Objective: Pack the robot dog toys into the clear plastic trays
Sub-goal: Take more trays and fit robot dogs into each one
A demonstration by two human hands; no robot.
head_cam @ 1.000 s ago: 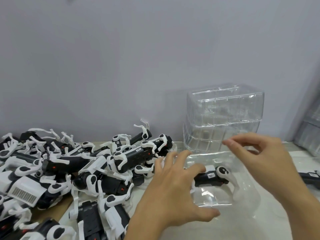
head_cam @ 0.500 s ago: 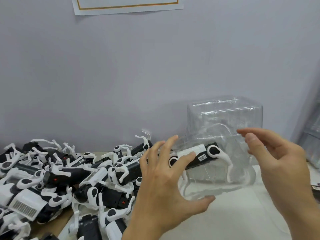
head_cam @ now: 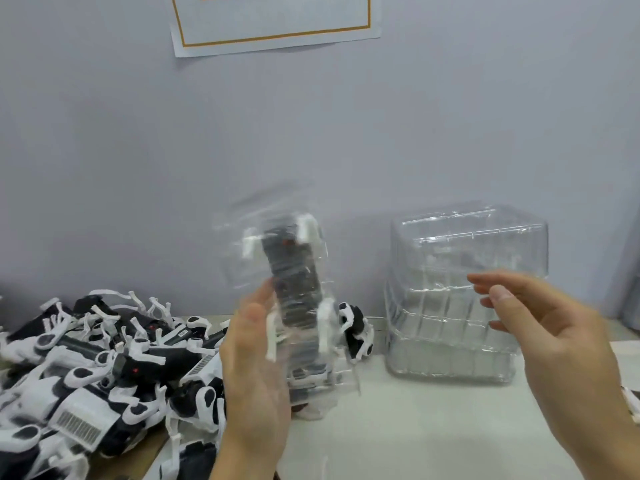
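My left hand holds a clear plastic tray upright in the air, blurred by motion. Inside it sits a black and white robot dog toy, standing on end. My right hand hovers to the right with its fingers spread, apart from the tray and holding nothing. A stack of empty clear trays stands on the white table behind my right hand. A heap of several black and white robot dog toys covers the table's left side.
A grey wall rises just behind the table, with a paper notice taped on it. Something clear and stacked shows at the far right edge. Part of another toy lies at the right edge.
The tray with the toy has been lifted off the table and turned upright. My right hand has let go of it and moved off to the right. The view has tilted up.
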